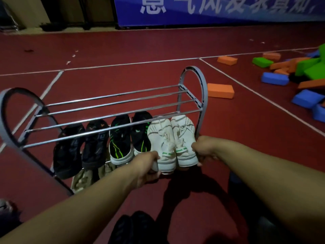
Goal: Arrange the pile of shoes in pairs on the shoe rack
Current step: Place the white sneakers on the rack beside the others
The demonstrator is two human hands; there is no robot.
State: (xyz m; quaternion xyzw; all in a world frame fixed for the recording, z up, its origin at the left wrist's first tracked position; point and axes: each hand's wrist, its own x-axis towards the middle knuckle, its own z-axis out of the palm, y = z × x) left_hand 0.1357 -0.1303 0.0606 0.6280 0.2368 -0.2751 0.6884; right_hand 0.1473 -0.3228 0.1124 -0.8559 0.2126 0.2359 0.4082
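A pair of white shoes (171,141) sits side by side at the right end of the shoe rack (112,110), on its lower tier, long axes running away from the person, toes pointing under the upper bars and heels toward the camera. The left hand (146,169) curls round the heel of the left white shoe, and the right hand (202,149) grips the outer heel side of the right one, so the pair lies between the two hands. To the left on the same tier stand black shoes with green stripes (130,136), then a black pair (80,147), all pointing the same way. Tan shoes (84,176) lie lower, partly hidden. More dark shoes (133,228) rest on the red floor (140,48) near the person
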